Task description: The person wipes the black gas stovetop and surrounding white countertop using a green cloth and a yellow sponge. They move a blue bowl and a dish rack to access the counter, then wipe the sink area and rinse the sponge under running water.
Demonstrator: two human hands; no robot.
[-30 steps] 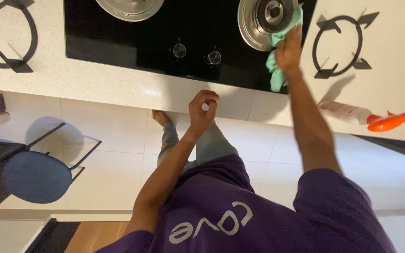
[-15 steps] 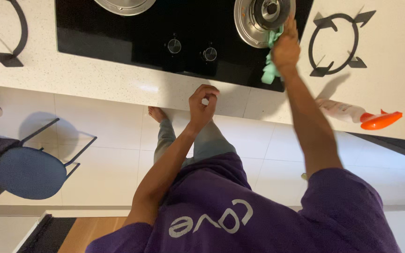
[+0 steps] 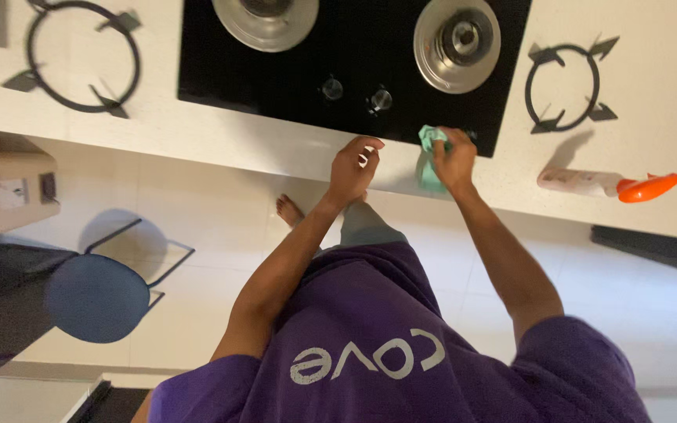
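Observation:
My right hand (image 3: 454, 159) is shut on a crumpled green cloth (image 3: 430, 160) and presses it at the front right corner of the black glass hob (image 3: 276, 70), where the glass meets the white counter (image 3: 221, 137). My left hand (image 3: 354, 166) rests on the counter's front edge just left of the cloth, fingers bent and holding nothing. Two round steel burners sit on the hob, one left (image 3: 266, 19) and one right (image 3: 457, 43). Two knobs (image 3: 356, 94) lie near the hob's front edge.
Two black pan supports lie off the hob on the counter, one at far left (image 3: 80, 63), one at right (image 3: 566, 86). A spray bottle with an orange trigger (image 3: 609, 184) lies at the counter's right. A dark round stool (image 3: 95, 298) stands on the pale floor below left.
My right hand has drawn the green cloth from beside the right burner down to the hob's front corner. My left hand has stayed on the counter edge.

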